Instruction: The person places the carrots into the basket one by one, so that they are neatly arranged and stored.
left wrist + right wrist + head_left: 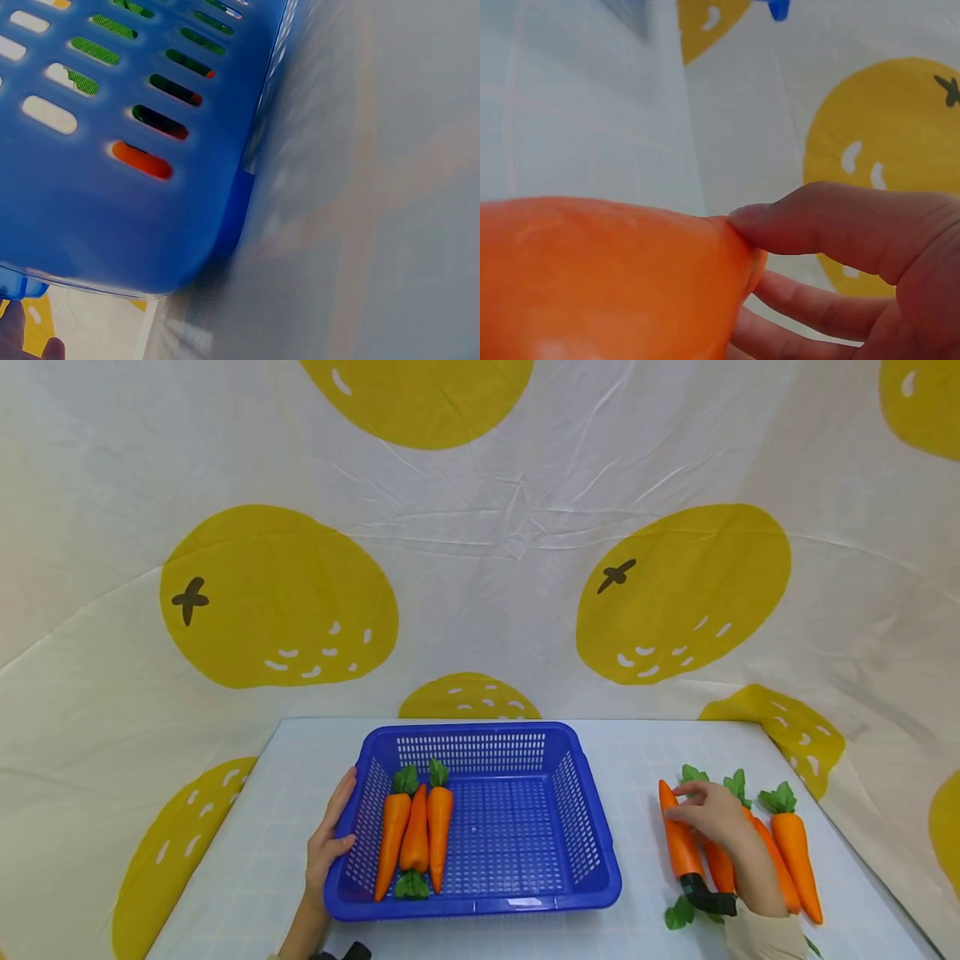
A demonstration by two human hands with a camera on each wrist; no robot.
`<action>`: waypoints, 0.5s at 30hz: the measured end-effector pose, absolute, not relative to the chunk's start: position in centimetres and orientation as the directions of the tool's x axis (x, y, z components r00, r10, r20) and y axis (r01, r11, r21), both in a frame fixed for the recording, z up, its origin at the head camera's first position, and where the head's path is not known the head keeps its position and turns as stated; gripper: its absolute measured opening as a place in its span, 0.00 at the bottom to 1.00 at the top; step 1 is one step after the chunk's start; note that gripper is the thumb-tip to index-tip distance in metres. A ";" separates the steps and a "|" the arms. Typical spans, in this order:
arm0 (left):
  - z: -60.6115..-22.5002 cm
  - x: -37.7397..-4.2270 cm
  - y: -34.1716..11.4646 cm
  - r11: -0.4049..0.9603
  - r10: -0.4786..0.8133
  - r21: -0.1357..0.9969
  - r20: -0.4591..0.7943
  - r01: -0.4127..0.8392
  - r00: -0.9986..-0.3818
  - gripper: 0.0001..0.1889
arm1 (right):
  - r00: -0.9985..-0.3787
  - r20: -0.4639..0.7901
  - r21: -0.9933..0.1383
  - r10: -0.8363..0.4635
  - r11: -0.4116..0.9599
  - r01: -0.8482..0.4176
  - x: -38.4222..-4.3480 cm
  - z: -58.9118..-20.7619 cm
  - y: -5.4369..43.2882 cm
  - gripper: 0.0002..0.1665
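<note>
A blue plastic basket [480, 906] stands on the table with several perforated walls. Three orange carrots with green leaves lie side by side in its left part, the middle carrot [415, 839] turned leaf end toward me. My left hand [324, 852] touches the outside of the basket's left wall, fingers fairly straight; its fingertips barely show in the left wrist view. Over at the right, my right hand [712, 814] pinches a carrot [677, 839] near its narrow tip, thumb on the near side. That carrot's leafy end points toward me, partly behind a black wrist device.
More carrots lie under and beside the right hand, the rightmost carrot [798, 860] with its leaves pointing away. A white table [255, 860] carries everything. Behind it hangs a pale cloth [487, 610] printed with large yellow fruit.
</note>
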State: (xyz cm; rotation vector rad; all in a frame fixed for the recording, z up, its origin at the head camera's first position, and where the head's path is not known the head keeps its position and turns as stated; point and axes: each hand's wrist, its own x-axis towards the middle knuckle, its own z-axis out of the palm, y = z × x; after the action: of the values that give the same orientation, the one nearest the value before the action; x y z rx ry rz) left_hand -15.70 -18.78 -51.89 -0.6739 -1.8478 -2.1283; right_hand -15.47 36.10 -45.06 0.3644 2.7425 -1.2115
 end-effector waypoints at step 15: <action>-51.8 -15.6 -18.7 -0.170 0.100 0.884 0.456 0.436 -0.884 0.37 | -0.977 -0.175 -0.884 0.123 0.416 0.211 -15.2 -43.9 35.9 0.36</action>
State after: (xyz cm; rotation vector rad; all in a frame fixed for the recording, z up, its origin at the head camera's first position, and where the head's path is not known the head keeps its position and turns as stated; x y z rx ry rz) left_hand -15.62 -18.74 -51.76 -0.6196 -1.8583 -2.1550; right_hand -15.20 35.86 -43.93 0.3047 2.5731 -1.6260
